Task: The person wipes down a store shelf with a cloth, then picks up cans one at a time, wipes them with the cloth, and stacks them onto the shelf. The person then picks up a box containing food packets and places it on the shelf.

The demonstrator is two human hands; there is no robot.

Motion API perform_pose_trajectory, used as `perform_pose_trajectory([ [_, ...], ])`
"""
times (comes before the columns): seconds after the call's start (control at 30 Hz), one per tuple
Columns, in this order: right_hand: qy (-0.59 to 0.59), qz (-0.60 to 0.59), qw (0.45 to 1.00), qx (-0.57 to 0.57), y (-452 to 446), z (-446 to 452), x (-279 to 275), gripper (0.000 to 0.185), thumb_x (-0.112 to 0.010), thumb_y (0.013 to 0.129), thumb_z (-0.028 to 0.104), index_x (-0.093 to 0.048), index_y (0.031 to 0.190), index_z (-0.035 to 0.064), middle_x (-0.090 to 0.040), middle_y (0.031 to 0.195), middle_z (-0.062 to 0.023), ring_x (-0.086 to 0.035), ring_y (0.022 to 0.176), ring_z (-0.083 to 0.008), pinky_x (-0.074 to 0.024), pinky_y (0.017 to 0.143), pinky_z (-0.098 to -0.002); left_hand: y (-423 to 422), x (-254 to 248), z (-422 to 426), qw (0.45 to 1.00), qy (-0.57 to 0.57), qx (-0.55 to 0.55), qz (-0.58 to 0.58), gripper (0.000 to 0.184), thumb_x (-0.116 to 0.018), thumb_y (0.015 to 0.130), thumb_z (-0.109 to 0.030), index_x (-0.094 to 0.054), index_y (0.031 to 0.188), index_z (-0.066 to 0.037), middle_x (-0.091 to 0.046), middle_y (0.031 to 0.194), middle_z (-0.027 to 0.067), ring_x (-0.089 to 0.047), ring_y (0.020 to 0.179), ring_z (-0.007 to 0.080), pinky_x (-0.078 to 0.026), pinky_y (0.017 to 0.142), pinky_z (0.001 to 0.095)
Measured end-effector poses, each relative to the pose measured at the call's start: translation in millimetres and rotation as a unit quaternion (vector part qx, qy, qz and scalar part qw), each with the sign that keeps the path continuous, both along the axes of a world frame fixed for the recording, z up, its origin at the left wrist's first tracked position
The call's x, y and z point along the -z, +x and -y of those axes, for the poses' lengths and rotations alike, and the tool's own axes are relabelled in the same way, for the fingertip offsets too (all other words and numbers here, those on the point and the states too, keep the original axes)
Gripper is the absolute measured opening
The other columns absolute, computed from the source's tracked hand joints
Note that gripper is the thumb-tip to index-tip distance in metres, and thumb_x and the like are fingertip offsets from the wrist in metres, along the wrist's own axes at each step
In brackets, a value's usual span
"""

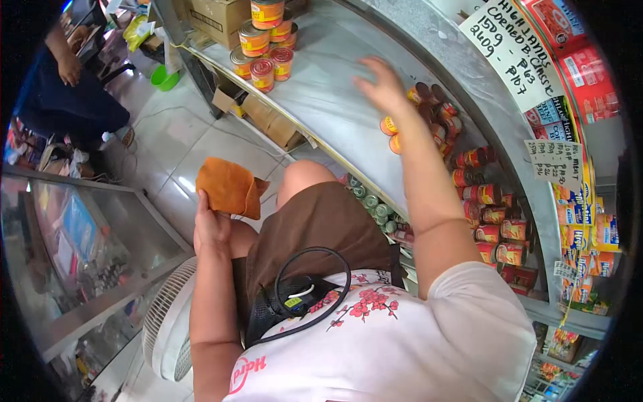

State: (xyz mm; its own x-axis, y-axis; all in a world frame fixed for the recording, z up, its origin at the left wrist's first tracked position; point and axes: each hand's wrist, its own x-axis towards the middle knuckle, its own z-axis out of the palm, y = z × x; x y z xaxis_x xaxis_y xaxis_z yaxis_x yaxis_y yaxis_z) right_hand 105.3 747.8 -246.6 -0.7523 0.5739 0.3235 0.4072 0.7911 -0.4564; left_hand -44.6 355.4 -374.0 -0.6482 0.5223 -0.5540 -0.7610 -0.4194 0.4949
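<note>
An orange folded cloth [231,186] is in my left hand [213,224], held above the tiled floor beside my knee. My right hand [382,84] reaches over the grey shelf [321,100], its fingers spread and nothing in them. Small cans with orange and yellow labels [388,125] lie under my right forearm, near the wrist. Farther left on the shelf, a stack of similar cans [254,41] stands at the front edge, some with red lids. Rows of red-labelled cans [489,194] fill the right side of the shelf, partly behind my arm.
A cardboard box [218,17] sits behind the stacked cans. Green-lidded cans [375,204] are on a lower level. A white fan [167,321] and a glass case [87,248] are at left. Another person [67,100] is at upper left, near a green basin [165,78].
</note>
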Motion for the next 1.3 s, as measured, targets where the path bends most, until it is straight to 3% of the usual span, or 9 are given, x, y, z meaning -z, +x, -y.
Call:
perform_pose_trajectory([
  [0.13, 0.046, -0.049, 0.993, 0.096, 69, -38, -5, 0.041, -0.069, 0.075, 0.024, -0.061, 0.111, 0.0055, -0.058, 0.117, -0.0136, -0.055, 0.108, -0.0282, -0.0436, 0.088, -0.0343, 2, 0, -2, 1.000, 0.019, -0.009, -0.006, 0.046, -0.038, 0.099, -0.035, -0.040, 0.131, -0.002, -0.046, 0.133, 0.0127, -0.045, 0.123, 0.0277, -0.036, 0.104, 0.0424],
  [0.23, -0.046, 0.224, 0.961, 0.155, 87, -32, -29, 0.045, -0.073, 0.069, 0.028, -0.062, 0.105, 0.0043, -0.060, 0.110, -0.0174, -0.052, 0.112, -0.0330, -0.0371, 0.099, -0.0400, 2, 1, -2, 0.999, 0.023, -0.015, -0.019, 0.046, -0.038, 0.099, -0.035, -0.040, 0.131, -0.002, -0.046, 0.133, 0.0125, -0.045, 0.123, 0.0275, -0.037, 0.103, 0.0426],
  [0.47, 0.104, 0.320, 0.918, 0.209, 95, 7, 7, 0.050, -0.074, 0.064, 0.028, -0.059, 0.109, 0.0105, -0.045, 0.131, -0.0150, -0.034, 0.127, -0.0305, -0.0325, 0.101, -0.0438, 5, -2, 8, 0.999, 0.037, -0.019, -0.021, 0.046, -0.040, 0.098, -0.035, -0.041, 0.131, -0.003, -0.046, 0.133, 0.0122, -0.045, 0.123, 0.0272, -0.038, 0.103, 0.0427],
  [0.7, -0.057, -0.035, 0.995, 0.074, 58, 65, -6, 0.050, -0.072, 0.067, 0.013, -0.050, 0.112, 0.0048, -0.061, 0.096, -0.0120, -0.061, 0.092, -0.0249, -0.0487, 0.082, -0.0349, 27, -64, 2, 0.998, -0.003, 0.003, -0.068, 0.052, -0.044, 0.096, -0.039, -0.041, 0.133, -0.003, -0.049, 0.131, 0.0105, -0.046, 0.123, 0.0246, -0.035, 0.104, 0.0425],
  [0.83, -0.265, -0.022, 0.954, -0.141, 6, 134, -16, 0.054, -0.070, 0.067, 0.007, -0.047, 0.115, 0.0047, -0.062, 0.096, -0.0096, -0.061, 0.091, -0.0191, -0.0480, 0.083, -0.0334, 26, -72, -32, 0.956, 0.016, 0.086, -0.278, 0.041, -0.043, 0.097, -0.032, -0.049, 0.123, 0.000, -0.055, 0.124, 0.0101, -0.051, 0.117, 0.0228, -0.039, 0.099, 0.0376],
  [0.97, -0.295, 0.207, 0.902, -0.236, -43, 187, -34, 0.086, -0.070, 0.068, 0.012, -0.025, 0.139, -0.0004, -0.061, 0.105, -0.0119, -0.062, 0.092, -0.0186, -0.0480, 0.083, -0.0302, 25, -100, -57, 0.754, -0.117, 0.153, -0.628, 0.032, -0.047, 0.094, -0.023, -0.054, 0.110, 0.003, -0.057, 0.116, 0.0163, -0.053, 0.110, 0.0306, -0.041, 0.094, 0.0382],
  [1.1, -0.283, 0.017, 0.927, -0.246, -55, 184, -11, 0.097, -0.074, 0.066, 0.012, -0.016, 0.144, 0.0025, -0.061, 0.109, -0.0145, -0.061, 0.099, -0.0202, -0.0469, 0.086, -0.0308, 21, -115, -55, 0.619, -0.150, 0.068, -0.768, 0.026, -0.051, 0.088, -0.017, -0.056, 0.103, 0.003, -0.057, 0.105, 0.0213, -0.052, 0.100, 0.0387, -0.042, 0.088, 0.0417],
  [1.23, -0.269, 0.087, 0.943, -0.175, -55, 161, -10, 0.102, -0.076, 0.067, 0.013, -0.012, 0.146, 0.0063, -0.060, 0.113, -0.0159, -0.059, 0.100, -0.0205, -0.0458, 0.088, -0.0308, 7, -109, -39, 0.666, -0.177, 0.142, -0.711, 0.023, -0.050, 0.089, -0.015, -0.056, 0.103, 0.003, -0.058, 0.100, 0.0202, -0.053, 0.097, 0.0375, -0.042, 0.086, 0.0419],
  [1.3, -0.313, -0.121, 0.929, -0.156, -69, 117, 19, 0.094, -0.075, 0.070, 0.014, -0.019, 0.145, 0.0064, -0.060, 0.110, -0.0142, -0.059, 0.097, -0.0207, -0.0462, 0.086, -0.0310, -3, -98, -28, 0.705, -0.186, 0.213, -0.650, 0.024, -0.051, 0.089, -0.015, -0.057, 0.104, 0.003, -0.058, 0.100, 0.0206, -0.053, 0.096, 0.0376, -0.042, 0.087, 0.0407],
])
